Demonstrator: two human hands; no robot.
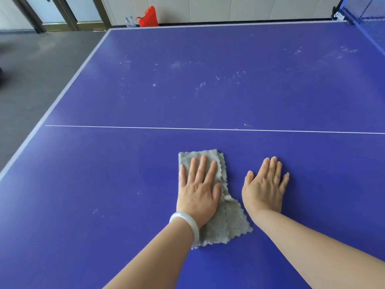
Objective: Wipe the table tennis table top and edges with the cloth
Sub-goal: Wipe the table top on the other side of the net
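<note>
A blue table tennis table (208, 90) fills the view, with a white centre line across it and pale dust marks on its far half. A grey fluffy cloth (228, 217) lies flat on the near half. My left hand (198, 188), with a white bangle on the wrist, presses on the cloth with straight fingers. My right hand (263, 186) lies flat on the bare table top just right of the cloth, fingers straight and together.
The net (366, 19) stands at the far right corner. The table's left edge (62, 97) borders a grey floor. Against the far wall stand a red bag (149, 17) and two water bottles (130, 22).
</note>
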